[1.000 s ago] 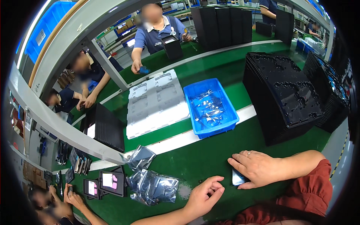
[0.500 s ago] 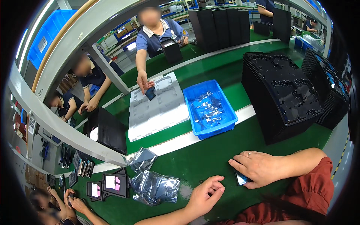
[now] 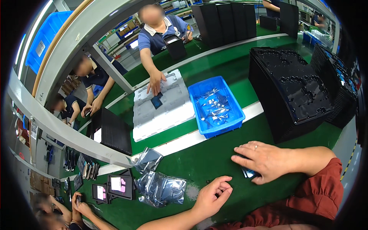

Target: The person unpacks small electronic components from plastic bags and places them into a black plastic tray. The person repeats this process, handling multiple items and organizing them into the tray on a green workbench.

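Fingers of the left hand (image 3: pixel 212 196) curl loosely, half open, with nothing visible held in them; the hand hovers over or rests at the near side of the green bench (image 3: pixel 203 161), its exact contact unclear. To its right, the right hand (image 3: pixel 264 161) lies palm down with fingers stretched and slightly parted over a flat, dark, glossy panel (image 3: pixel 249 173), which sits on the bench toward its right end. Palm and fingers cover much of the panel, so whether they grip it or only rest on it cannot be told. A rust-red sleeve (image 3: pixel 318 195) gathers near the right elbow.

Left of the left hand, crumpled silvery film bags (image 3: pixel 163 188) pile up, reaching toward the bench's pale far edge. Just beside them, toward the left end, lie shallow black trays (image 3: pixel 120 186) bearing white and pink labels.

Farther off, a blue bin (image 3: pixel 221 132) straddles the far edge, holding clear, shiny bags. Right of it, a tall stack of black moulded trays (image 3: pixel 268 103) stands near the bench's right end. Beyond the far edge, left of the bin, a co-worker's hand (image 3: pixel 156 81) reaches to a dark piece (image 3: pixel 156 101) on a pale grey moulded tray (image 3: pixel 165 122).
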A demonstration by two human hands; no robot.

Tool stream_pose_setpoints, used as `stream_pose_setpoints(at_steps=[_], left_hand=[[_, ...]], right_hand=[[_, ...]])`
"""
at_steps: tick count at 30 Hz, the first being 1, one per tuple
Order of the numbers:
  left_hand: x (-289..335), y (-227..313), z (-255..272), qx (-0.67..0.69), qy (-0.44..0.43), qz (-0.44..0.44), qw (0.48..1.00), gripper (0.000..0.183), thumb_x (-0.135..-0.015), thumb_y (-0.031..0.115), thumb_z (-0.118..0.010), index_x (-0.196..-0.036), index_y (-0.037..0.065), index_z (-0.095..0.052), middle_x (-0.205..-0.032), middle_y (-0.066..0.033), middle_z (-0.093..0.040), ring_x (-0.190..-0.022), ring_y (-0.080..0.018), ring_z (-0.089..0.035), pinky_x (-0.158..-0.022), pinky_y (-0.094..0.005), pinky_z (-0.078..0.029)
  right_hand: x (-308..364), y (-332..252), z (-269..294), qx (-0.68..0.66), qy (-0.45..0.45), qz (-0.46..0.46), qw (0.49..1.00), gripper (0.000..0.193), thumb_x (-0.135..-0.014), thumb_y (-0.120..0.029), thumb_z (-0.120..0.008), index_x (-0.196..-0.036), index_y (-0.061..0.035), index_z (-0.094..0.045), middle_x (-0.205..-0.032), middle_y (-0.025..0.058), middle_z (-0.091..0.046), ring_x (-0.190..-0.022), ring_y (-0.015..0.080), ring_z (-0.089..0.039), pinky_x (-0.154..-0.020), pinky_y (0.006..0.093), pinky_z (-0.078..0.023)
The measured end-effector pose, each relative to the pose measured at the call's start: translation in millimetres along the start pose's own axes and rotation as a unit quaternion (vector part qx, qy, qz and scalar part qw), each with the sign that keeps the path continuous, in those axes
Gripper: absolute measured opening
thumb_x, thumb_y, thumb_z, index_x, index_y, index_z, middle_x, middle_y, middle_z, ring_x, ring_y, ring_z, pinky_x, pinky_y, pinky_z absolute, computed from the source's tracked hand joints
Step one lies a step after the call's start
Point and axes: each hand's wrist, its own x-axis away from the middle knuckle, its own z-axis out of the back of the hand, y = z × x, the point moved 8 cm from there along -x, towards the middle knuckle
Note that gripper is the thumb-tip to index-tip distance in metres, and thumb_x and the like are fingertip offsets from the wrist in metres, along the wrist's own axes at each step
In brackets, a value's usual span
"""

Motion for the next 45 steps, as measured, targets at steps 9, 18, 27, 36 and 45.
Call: stream_pose_setpoints(at_steps=[9, 18, 27, 36, 45], left_hand=[[0.5, -11.4, -0.7, 0.095, -0.030, 0.037, 0.994, 0.044, -0.083, -0.013, -0.046, -0.125, -0.001, -0.046, -0.102, -0.0097, -0.060, -0.090, -0.0138, -0.060, -0.077, -0.0247, -0.049], [1.2, 32.4, 18.7, -0.019, 0.024, 0.009, 1.000, 0.039, -0.081, -0.009, -0.055, -0.119, 0.000, -0.052, -0.104, -0.0115, -0.061, -0.094, -0.0150, -0.060, -0.075, -0.0245, -0.050], [-146.8, 52.6, 200.6, -0.499, 0.141, -0.009, 0.855, 0.046, -0.074, 0.017, -0.072, -0.115, 0.001, -0.057, -0.112, -0.0178, -0.060, -0.100, -0.0259, -0.060, -0.085, -0.0353, -0.048], [-221.5, -28.5, 287.1, -0.540, 0.091, 0.139, 0.825, 0.093, -0.070, 0.041, -0.076, -0.138, -0.006, -0.034, -0.139, -0.0244, -0.041, -0.131, -0.0333, -0.039, -0.108, -0.0349, -0.031], [-226.2, -20.1, 280.9, -0.552, 0.104, 0.148, 0.814, 0.079, -0.064, 0.040, -0.078, -0.123, -0.005, -0.052, -0.117, -0.0234, -0.059, -0.109, -0.0353, -0.057, -0.093, -0.0362, -0.045]], right_hand=[[14.5, -53.6, -32.0, -0.370, 0.033, 0.141, 0.918, 0.050, -0.082, -0.012, -0.065, -0.128, -0.0009, -0.048, -0.130, 0.0231, -0.041, -0.109, 0.0373, -0.051, -0.089, 0.0405, -0.047], [17.5, -78.2, -72.6, -0.422, -0.053, 0.280, 0.861, 0.040, -0.081, -0.002, -0.059, -0.120, 0.0010, -0.052, -0.134, 0.0207, -0.041, -0.132, 0.0378, -0.033, -0.103, 0.0429, -0.038], [21.5, -75.1, -88.3, -0.383, -0.060, 0.307, 0.869, 0.036, -0.087, -0.008, -0.051, -0.123, 0.0011, -0.050, -0.133, 0.0187, -0.042, -0.134, 0.0365, -0.030, -0.102, 0.0415, -0.040], [21.6, -78.9, -92.7, -0.399, -0.083, 0.315, 0.857, 0.036, -0.085, -0.006, -0.051, -0.120, 0.0031, -0.050, -0.131, 0.0204, -0.043, -0.134, 0.0379, -0.031, -0.101, 0.0420, -0.041], [24.9, -78.0, -97.9, -0.389, -0.065, 0.312, 0.864, 0.037, -0.086, -0.005, -0.049, -0.121, 0.0045, -0.048, -0.133, 0.0216, -0.040, -0.134, 0.0389, -0.029, -0.102, 0.0425, -0.040]])
